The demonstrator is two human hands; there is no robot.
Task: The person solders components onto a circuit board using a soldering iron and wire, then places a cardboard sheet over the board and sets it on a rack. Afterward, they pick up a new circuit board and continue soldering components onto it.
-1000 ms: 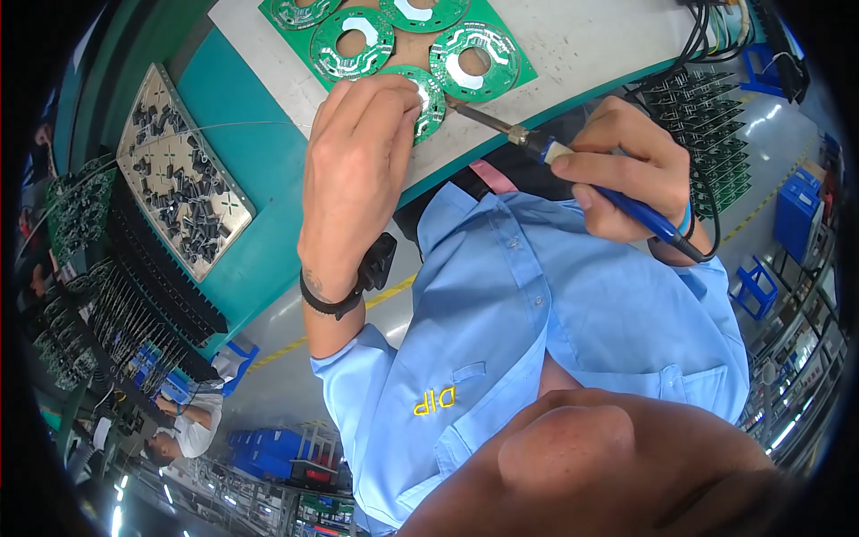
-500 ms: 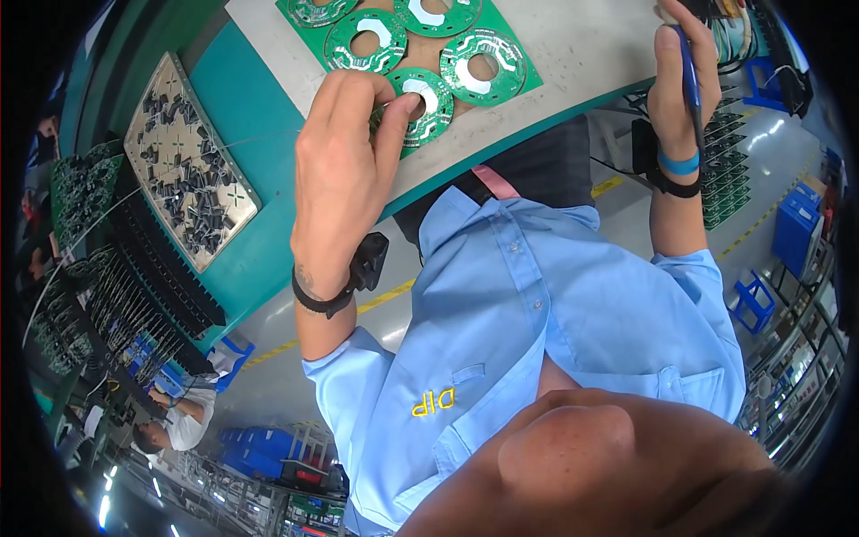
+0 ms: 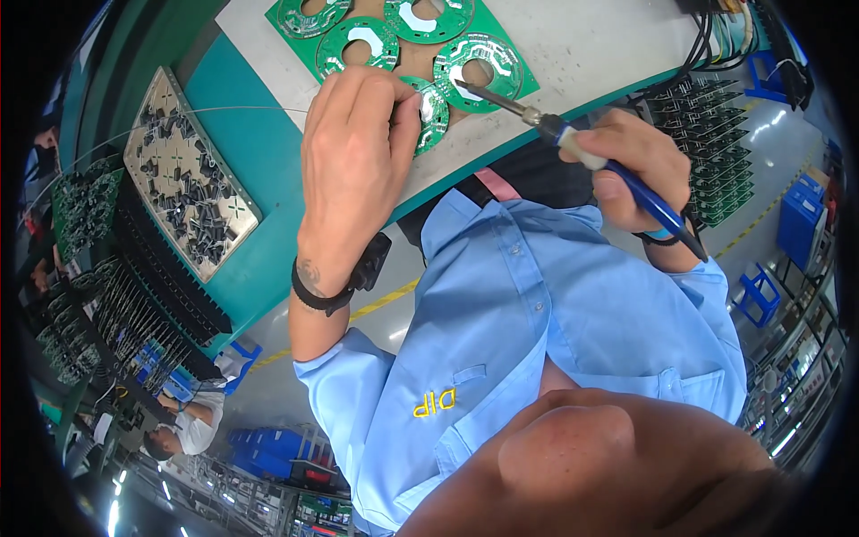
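- Your left hand (image 3: 353,134), fingertips closed, pinches a thin silvery wire (image 3: 242,108) over a round green circuit board (image 3: 435,116).
- Your right hand (image 3: 640,166) curls around a blue-handled soldering iron (image 3: 553,130), tip over the adjacent white-patched green disc (image 3: 503,72).

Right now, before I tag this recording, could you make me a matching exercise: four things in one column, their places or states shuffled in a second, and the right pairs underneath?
Things
1. Soldering iron
2. Thin wire
3. Shallow tray
4. Panel of round green boards

Places and states
A. Lies on the pale work surface
B. Held in the right hand
C. Strewn with black components
D. Runs to the left hand

Right pairs
1-B; 2-D; 3-C; 4-A
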